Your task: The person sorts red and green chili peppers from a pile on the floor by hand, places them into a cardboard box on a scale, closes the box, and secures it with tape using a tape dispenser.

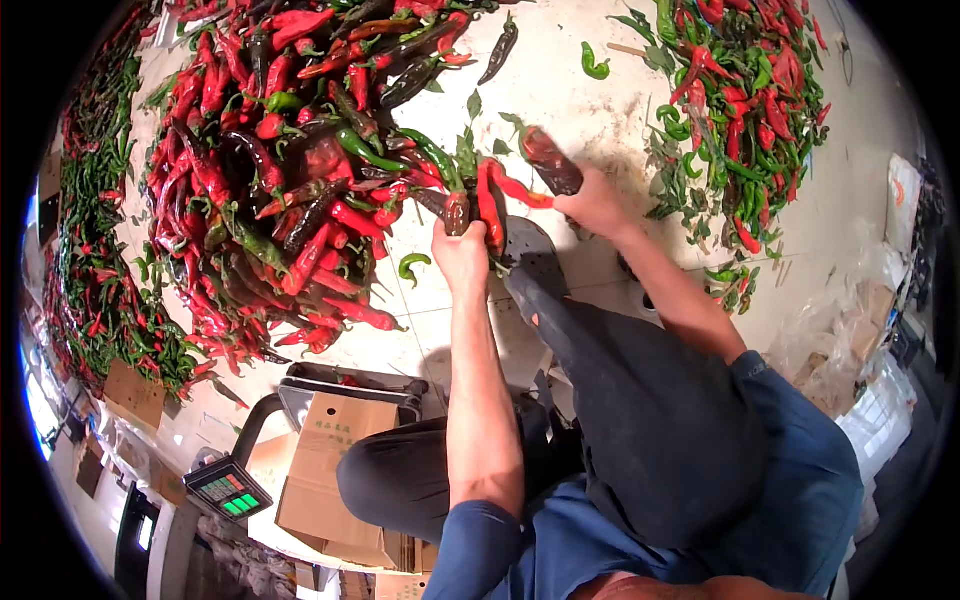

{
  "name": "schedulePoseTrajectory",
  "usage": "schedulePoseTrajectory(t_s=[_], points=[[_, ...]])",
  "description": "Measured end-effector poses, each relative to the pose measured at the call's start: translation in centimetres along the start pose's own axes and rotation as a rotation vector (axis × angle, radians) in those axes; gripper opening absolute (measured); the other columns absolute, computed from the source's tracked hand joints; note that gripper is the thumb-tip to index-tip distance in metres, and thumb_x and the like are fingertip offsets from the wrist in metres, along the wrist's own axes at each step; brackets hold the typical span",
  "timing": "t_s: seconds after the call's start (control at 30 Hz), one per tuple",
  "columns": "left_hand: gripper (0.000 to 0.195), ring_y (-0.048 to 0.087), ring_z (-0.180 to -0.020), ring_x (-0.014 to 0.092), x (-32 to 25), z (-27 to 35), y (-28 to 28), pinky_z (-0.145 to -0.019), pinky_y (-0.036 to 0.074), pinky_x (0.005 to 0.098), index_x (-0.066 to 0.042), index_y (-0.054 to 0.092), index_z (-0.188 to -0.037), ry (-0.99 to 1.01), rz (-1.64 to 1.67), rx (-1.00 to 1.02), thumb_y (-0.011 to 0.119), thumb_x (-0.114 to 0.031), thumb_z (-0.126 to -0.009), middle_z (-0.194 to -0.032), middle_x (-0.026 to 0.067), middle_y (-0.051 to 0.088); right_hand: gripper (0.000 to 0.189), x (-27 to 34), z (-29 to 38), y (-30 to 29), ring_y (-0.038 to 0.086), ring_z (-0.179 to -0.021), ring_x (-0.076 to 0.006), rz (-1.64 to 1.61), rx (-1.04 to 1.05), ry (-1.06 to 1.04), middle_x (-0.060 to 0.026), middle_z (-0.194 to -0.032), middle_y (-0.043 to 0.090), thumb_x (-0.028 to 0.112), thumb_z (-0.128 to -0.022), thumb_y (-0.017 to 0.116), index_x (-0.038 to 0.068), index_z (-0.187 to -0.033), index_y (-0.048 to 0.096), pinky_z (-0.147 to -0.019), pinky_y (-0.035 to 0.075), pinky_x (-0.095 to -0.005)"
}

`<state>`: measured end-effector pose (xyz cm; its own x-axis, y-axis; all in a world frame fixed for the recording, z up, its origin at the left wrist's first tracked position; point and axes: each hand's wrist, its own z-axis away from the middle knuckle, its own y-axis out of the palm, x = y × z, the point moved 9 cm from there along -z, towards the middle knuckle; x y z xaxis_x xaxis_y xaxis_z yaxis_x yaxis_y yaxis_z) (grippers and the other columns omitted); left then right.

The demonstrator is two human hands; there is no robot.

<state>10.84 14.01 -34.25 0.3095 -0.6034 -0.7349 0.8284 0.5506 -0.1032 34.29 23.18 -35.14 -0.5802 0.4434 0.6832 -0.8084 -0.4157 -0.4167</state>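
Observation:
My left hand [460, 251] is closed around several long peppers in front of my shoe, among them a brownish-green one [457, 214] and a dark one [431, 201]. A bright red pepper [489, 210] hangs just right of that hand. To the right, my right hand [596, 201] grips a dark red pepper [551, 157] with its stem pointing up and left. Another red pepper [521, 189] reaches to the right hand's fingers; whether they hold it is unclear. Left of my hands lies a large heap of red and dark peppers [307, 161], with some green ones.
A mixed heap of peppers and leaves [750, 127] lies at upper right, another heap [105, 285] at far left. A green pepper [413, 266] lies on the tiled floor by my left forearm. Nearer are a cardboard box [330, 465], an electronic scale's display [229, 486] and plastic bags [832, 345].

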Motion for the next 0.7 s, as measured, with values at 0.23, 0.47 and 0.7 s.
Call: schedulePoseTrajectory(t_s=[0.23, 0.47, 0.7], points=[[0.037, 0.061, -0.069, 0.015, -0.4, 0.1, 1.8, -0.061, 0.050, 0.0286, 0.005, 0.062, -0.112, -0.064, -0.136, 0.157, 0.060, 0.002, -0.075, -0.085, 0.0067, 0.065, 0.038, 0.0, 0.3, -1.9, 0.066, -0.085, -0.0409, 0.081, -0.368, -0.148, -0.0239, -0.091, 0.068, 0.024, -0.072, 0.066, 0.000, -0.101, 0.065, -0.082, 0.052, -0.0467], [0.046, 0.064, -0.083, 0.017, -0.2, -0.2, 5.0, -0.073, 0.052, 0.0293, 0.005, 0.059, -0.120, -0.201, 0.089, 0.258, 0.056, 0.008, -0.074, -0.099, 0.0087, 0.066, 0.037, -0.6, -0.7, 0.8, 0.066, -0.083, -0.0308, 0.017, -0.013, 0.046, -0.0164, -0.085, 0.069, 0.023, -0.071, 0.068, -0.001, -0.100, 0.065, -0.080, 0.051, -0.0396], [0.048, 0.064, -0.094, 0.018, 1.0, -0.2, 5.8, -0.086, 0.051, 0.0302, 0.001, 0.057, -0.122, -0.206, 0.189, 0.261, 0.053, 0.011, -0.075, -0.110, 0.0084, 0.066, 0.026, 0.8, -0.5, 4.7, 0.059, -0.079, -0.0140, -0.643, 0.187, -0.004, -0.0018, -0.085, 0.065, 0.010, -0.072, 0.066, -0.001, -0.096, 0.065, -0.075, 0.049, -0.0307]])
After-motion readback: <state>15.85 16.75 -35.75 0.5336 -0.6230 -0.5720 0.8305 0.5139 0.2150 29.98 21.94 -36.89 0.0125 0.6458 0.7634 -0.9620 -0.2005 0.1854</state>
